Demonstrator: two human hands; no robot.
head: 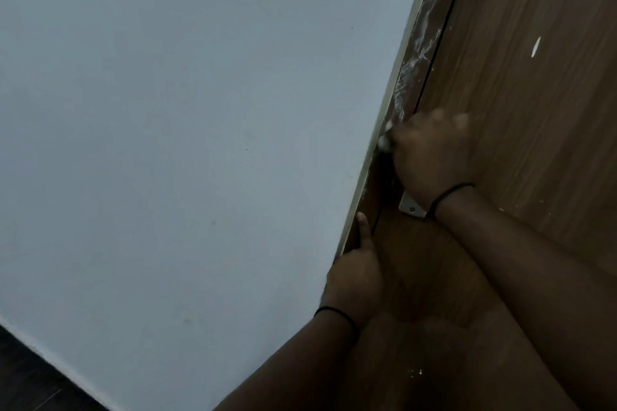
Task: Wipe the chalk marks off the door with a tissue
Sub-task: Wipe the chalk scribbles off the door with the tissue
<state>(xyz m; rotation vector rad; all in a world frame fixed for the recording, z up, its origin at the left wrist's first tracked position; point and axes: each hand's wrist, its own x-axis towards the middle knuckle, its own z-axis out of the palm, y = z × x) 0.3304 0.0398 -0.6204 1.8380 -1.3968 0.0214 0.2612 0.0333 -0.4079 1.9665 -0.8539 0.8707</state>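
Observation:
A brown wooden door fills the right side, with its brown frame strip beside the wall. White chalk marks smear the frame strip above my hands. My right hand presses a small white tissue wad against the frame just below the smears; the hand is blurred. My left hand rests lower down on the frame, one finger stretched up along it, holding nothing that I can see. A black band circles each wrist.
A pale grey-blue wall takes up the left half. A metal lock plate shows under my right wrist. A white chip marks the door panel. Dark floor sits at the bottom left.

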